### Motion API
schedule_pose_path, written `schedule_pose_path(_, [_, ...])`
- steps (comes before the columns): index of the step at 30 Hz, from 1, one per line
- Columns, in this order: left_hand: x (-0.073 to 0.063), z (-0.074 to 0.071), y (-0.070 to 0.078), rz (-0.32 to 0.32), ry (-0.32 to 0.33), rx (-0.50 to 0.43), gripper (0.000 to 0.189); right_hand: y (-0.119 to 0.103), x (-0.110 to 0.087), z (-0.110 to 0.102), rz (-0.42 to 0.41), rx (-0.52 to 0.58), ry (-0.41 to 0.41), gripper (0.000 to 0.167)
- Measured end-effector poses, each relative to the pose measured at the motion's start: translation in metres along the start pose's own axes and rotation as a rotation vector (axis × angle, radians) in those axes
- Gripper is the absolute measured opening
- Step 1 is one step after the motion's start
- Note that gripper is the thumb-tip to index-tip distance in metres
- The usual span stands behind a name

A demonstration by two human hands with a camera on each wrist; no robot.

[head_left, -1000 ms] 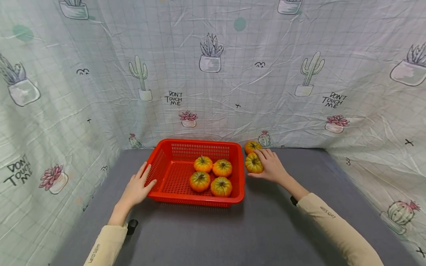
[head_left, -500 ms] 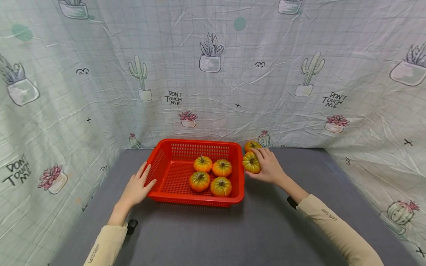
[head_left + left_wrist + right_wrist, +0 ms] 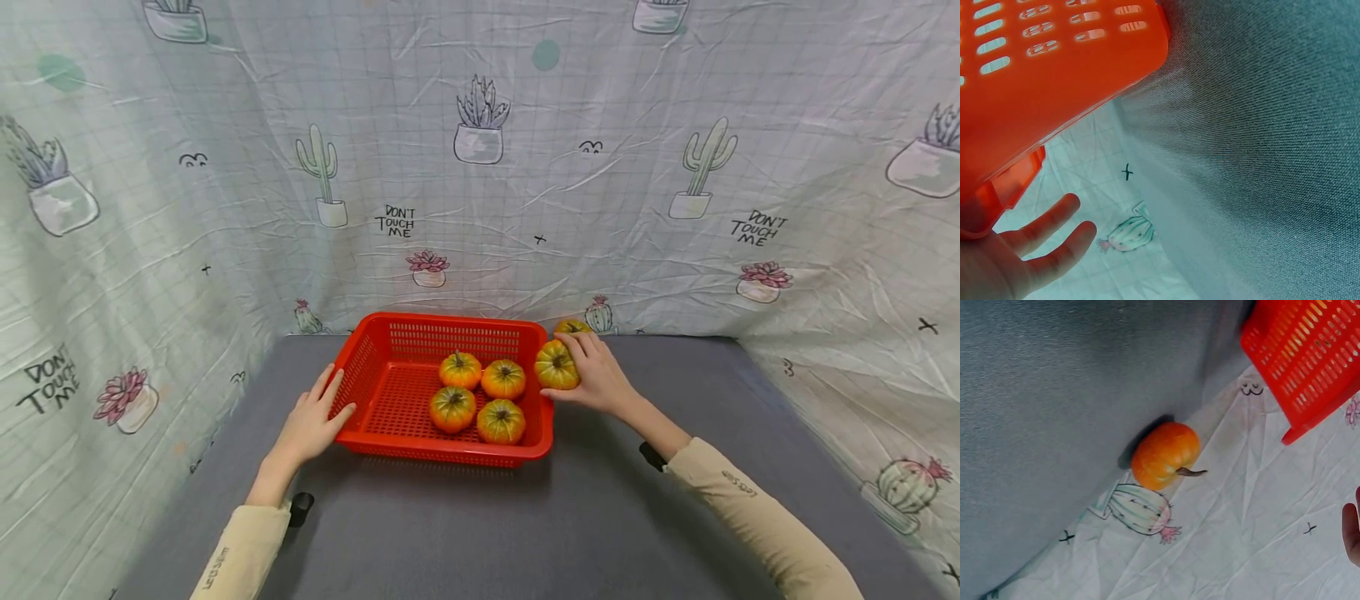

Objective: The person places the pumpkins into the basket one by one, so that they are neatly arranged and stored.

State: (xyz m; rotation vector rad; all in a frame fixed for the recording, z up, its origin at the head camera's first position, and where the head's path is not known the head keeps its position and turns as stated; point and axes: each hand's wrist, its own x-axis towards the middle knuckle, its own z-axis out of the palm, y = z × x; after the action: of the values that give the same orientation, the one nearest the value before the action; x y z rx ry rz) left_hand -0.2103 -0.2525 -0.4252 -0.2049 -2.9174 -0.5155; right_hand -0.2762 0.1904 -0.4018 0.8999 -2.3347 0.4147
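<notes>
My right hand (image 3: 597,377) grips a small orange-yellow pumpkin (image 3: 557,365) from its right side, right at the right rim of the red basket (image 3: 442,450). In the right wrist view only a bit of that hand's fingers (image 3: 1352,534) shows at the right edge; the held pumpkin is out of that frame. My left hand (image 3: 309,423) rests on the basket's left rim with fingers spread; in the left wrist view two extended fingers (image 3: 1063,250) reach past the red wall. Several similar pumpkins (image 3: 453,409) sit in the right half of the basket.
Another pumpkin (image 3: 1166,455) stands on the grey table (image 3: 465,533) behind my right hand, close to the back edge. A pale curtain (image 3: 540,192) printed with cacti hangs behind the table and along both sides.
The right hand has carried its pumpkin leftward to the basket's right rim. The left hand has stayed in place on the basket, and the head view has shifted slightly.
</notes>
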Motion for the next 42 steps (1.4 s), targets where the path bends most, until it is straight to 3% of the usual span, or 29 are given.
schedule_pose_path(11, [0.001,0.000,0.000,-0.004,-0.011,-0.006,0.066,-0.017,0.016,0.000,-0.035,-0.019,-0.002,0.086])
schedule_pose_path(18, [0.002,0.001,-0.001,-0.001,0.000,0.005,0.066,-0.029,0.034,0.000,-0.057,0.004,0.010,0.081])
schedule_pose_path(28, [0.001,0.001,-0.001,0.000,-0.005,0.000,0.067,-0.044,0.067,0.000,-0.144,-0.053,0.050,0.078])
schedule_pose_path(42, [0.003,0.001,0.000,0.006,0.013,0.010,0.065,-0.071,0.116,-0.003,-0.088,0.000,0.007,0.079])
